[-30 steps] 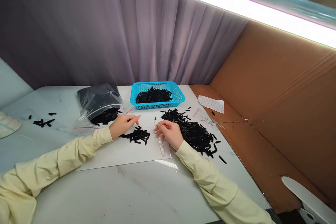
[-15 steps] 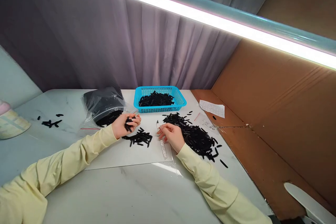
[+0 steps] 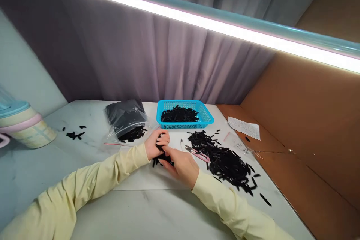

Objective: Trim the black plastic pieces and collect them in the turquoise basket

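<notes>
Left hand [image 3: 156,145] and right hand [image 3: 181,165] brought together over the white sheet [image 3: 146,180], fingers curled around a small bunch of black strips [image 3: 163,156], just in front of the blue basket [image 3: 184,114]. Larger heap of loose black strips [image 3: 225,159] in front and to the right of the basket; pink-handled snips [image 3: 197,152] at its near-left edge. Clear bag of strips [image 3: 128,122] left of the basket. Printed slip [image 3: 244,127] right of it, on brown cardboard. Pastel container [image 3: 24,127] far left.
</notes>
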Available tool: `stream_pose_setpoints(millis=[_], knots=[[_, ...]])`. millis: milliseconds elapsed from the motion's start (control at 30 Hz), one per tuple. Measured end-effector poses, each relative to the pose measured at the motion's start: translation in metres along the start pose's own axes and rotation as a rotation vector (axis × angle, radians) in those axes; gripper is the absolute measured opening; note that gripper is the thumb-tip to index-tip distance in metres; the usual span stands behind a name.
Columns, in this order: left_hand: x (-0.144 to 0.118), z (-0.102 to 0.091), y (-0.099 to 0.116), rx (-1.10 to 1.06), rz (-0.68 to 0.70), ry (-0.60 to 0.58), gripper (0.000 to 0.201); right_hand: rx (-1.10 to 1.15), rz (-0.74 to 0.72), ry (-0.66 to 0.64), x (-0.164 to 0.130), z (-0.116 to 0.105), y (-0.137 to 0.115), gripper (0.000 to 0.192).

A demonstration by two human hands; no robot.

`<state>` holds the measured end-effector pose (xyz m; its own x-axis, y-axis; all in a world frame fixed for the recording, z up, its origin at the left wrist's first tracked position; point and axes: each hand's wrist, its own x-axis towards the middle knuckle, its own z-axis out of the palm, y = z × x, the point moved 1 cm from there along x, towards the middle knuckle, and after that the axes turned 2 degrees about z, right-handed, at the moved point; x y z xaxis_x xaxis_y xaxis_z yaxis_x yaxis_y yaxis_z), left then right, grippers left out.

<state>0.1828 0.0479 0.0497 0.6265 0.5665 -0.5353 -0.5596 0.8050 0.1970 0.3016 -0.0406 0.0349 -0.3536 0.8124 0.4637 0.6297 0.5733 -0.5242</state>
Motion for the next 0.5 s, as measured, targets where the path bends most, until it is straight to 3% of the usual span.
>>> stream_pose_setpoints(millis=[100,233,333,500], knots=[[0.005,-0.002,0.001,0.034,-0.038,0.025,0.017,-0.169,-0.139,0.038,0.006,0.013,-0.005,0.024],[0.007,-0.007,0.001,0.03,-0.038,0.032,0.028,-0.091,-0.143,0.123,0.009,0.024,-0.002,0.019],[0.005,-0.009,-0.003,0.009,-0.059,0.04,0.023,-0.101,-0.145,0.179,0.01,0.025,0.002,0.015],[0.0,-0.004,-0.012,-0.042,-0.037,0.051,0.017,-0.316,-0.293,0.27,0.012,0.021,0.005,0.018]])
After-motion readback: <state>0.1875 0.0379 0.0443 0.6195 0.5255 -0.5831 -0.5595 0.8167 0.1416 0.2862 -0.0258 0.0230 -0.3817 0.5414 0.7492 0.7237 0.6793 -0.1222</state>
